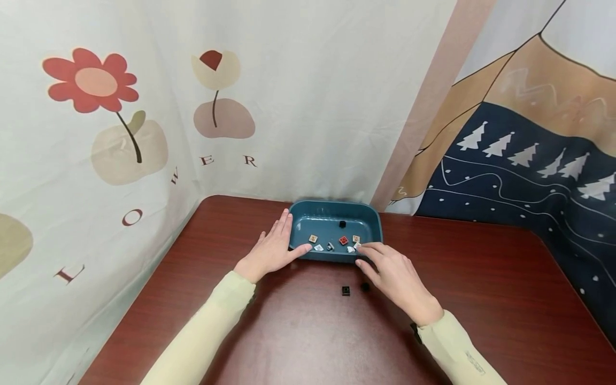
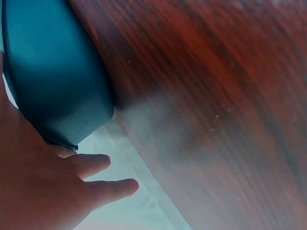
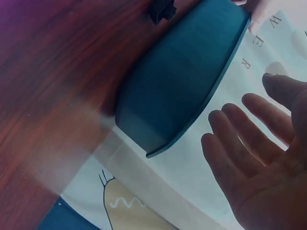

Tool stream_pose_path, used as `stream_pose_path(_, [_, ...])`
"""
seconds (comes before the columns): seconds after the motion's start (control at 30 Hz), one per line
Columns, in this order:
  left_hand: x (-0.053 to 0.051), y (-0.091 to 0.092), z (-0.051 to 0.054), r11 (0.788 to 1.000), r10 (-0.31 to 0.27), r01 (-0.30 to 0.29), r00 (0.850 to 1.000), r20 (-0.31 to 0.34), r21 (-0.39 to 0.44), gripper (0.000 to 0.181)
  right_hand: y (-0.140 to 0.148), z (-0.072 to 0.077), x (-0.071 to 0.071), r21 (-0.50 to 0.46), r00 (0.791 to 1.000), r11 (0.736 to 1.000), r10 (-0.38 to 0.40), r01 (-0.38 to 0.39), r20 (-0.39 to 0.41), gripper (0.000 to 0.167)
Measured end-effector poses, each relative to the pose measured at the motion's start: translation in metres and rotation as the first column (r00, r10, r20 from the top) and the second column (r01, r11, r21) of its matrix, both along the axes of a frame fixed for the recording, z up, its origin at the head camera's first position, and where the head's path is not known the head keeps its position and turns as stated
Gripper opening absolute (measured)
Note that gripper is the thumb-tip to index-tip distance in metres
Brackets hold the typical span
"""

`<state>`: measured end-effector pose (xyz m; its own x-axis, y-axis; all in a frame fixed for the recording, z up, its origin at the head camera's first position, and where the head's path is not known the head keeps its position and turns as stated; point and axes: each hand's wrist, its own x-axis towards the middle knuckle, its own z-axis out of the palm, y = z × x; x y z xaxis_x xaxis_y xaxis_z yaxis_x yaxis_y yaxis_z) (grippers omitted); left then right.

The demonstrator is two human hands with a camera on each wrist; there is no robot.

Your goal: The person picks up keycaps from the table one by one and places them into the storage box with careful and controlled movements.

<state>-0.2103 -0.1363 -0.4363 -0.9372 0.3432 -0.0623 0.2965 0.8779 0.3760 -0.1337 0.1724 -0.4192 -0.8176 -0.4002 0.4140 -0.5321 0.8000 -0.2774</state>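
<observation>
A teal tray (image 1: 337, 258) stands on the table and holds several small square pieces, among them a red piece (image 1: 343, 240), a tan piece (image 1: 313, 238), a white piece (image 1: 318, 247) and a black piece (image 1: 343, 224). My left hand (image 1: 271, 248) rests along the tray's left side, fingers straight and thumb at the front rim. At the front right corner is my right hand (image 1: 394, 272), its fingertips over the rim beside a second white piece (image 1: 351, 249). In the right wrist view its fingers look loosely extended, with nothing visible between them.
On the table (image 1: 298, 331) in front of the tray lie a square black piece (image 1: 346, 291) and a dark round-looking piece (image 1: 365, 286), close to the right hand. Behind the tray hangs a printed curtain (image 1: 313, 107), reaching down to the table's back edge.
</observation>
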Motion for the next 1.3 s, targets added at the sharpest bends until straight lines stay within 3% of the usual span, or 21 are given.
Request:
stream_pose_path(0.17, [-0.001,-0.001,-0.002,1.0,0.0,0.0,1.0,0.001,0.0,0.113,0.001,-0.003,0.008,0.035,1.0,0.999,0.0,0.0,0.016,0.034])
stream_pose_path(0.67, [-0.001,-0.001,-0.002,1.0,0.005,-0.005,1.0,0.002,0.005,0.113,0.013,-0.02,0.014,0.068,0.99,0.99,0.12,-0.126,0.075,0.032])
stream_pose_path(1.0, [-0.001,-0.002,-0.004,1.0,0.012,-0.012,1.0,0.003,0.005,0.113,0.017,-0.025,0.016,0.185,0.963,0.953,0.208,-0.238,0.17,0.035])
stream_pose_path(1.3, [-0.002,-0.001,-0.003,1.0,0.005,-0.005,1.0,0.001,0.006,0.114,0.016,-0.025,0.017,0.214,0.953,0.94,0.221,-0.265,0.208,0.035])
